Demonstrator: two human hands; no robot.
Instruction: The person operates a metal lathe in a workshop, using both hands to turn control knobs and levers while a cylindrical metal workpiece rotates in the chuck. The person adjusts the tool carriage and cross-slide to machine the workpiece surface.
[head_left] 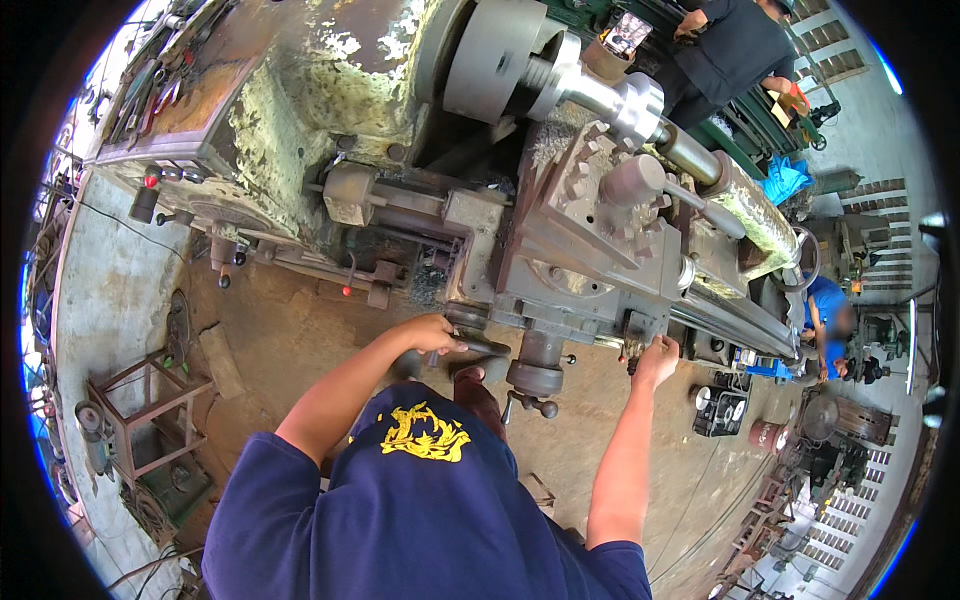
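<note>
Carriage controls of a large old lathe are being worked with both hands. The left hand is curled over a dark handwheel at the apron's left end, fingers wrapped on its rim. The right hand is closed around a small lever low on the apron's right side. A shiny steel shaft is held in the chuck above the tool post. Feed positioning appears to be the step in hand; steady turning of the handwheel with a firm grip on the lever would likely be called for next.
</note>
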